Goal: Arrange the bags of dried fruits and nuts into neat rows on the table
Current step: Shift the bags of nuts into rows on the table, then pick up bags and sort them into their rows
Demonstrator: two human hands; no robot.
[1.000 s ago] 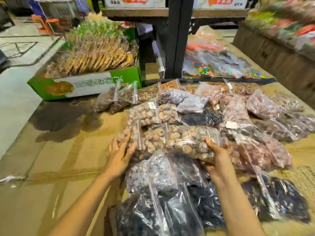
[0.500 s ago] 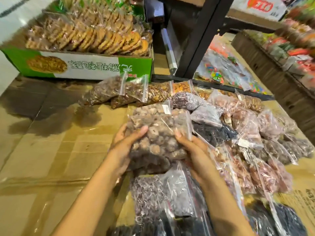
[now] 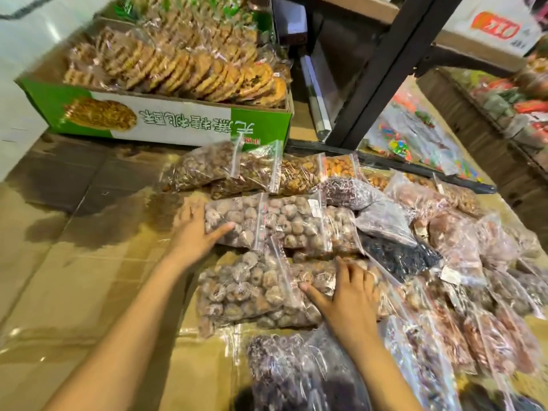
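Several clear zip bags of dried fruits and nuts lie on the cardboard-covered table (image 3: 89,277). My left hand (image 3: 192,235) grips the left end of an upper bag of pale dried figs (image 3: 284,223), thumb on top, and the bag rests on the table. My right hand (image 3: 347,301) lies flat, fingers spread, on the right part of a lower fig bag (image 3: 249,292) just in front. A row of brown nut bags (image 3: 225,170) sits behind. A dark raisin bag (image 3: 397,256) and reddish fruit bags (image 3: 462,238) lie to the right.
A green and white box of wrapped biscuits (image 3: 184,120) stands at the back left. A black shelf post (image 3: 382,69) rises behind the bags, with candy bags (image 3: 415,134) beyond it. A purple-dark bag (image 3: 296,375) lies near my right forearm. Bare cardboard stretches to the left.
The fig bag that both hands held up has come down behind the other fig bag. My right hand has let go and moved onto the nearer bag.
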